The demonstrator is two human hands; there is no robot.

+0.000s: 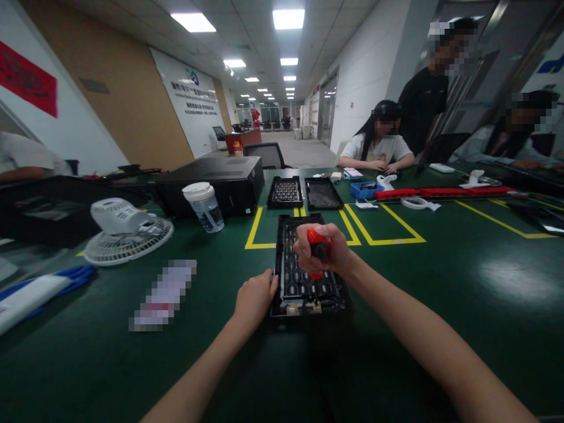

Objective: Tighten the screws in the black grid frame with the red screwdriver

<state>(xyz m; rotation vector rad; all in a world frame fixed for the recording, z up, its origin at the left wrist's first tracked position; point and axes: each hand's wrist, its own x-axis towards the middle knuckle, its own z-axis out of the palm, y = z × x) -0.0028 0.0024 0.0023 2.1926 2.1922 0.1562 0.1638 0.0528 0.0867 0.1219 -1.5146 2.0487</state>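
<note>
Lying on the green surface (pixel 418 329), the long black tray (pixel 277 299) is sitting right in front of the person, with its long side pointing away and its short end facing them. Rows of round shapes are filling it. The right hand (pixel 337 248) is hanging over the tray, a bit to the right of its middle, so it is being the nearer hand to the rows. It is squeezing a red and black tool (pixel 316 237), with its fingers wrapping round the handle. The fist is hiding the tip, so I cannot tell if it is touching the tray. The left hand (pixel 255 298) is touching the tray's left edge; I cannot tell if its fingers are gripping or only pressing. The two hands are being near each other but apart.

Past the tray, yellow lines (pixel 262 247) are making boxes on the surface. Behind them, two more black trays (pixel 325 197) are lying side by side. To the left, a cup (pixel 205 205) is standing by a big black box (pixel 215 182), and a white fan (pixel 127 235) is lying nearby. Far to the right, a blue bin (pixel 363 194) is resting beside a long red strip (pixel 440 192).
</note>
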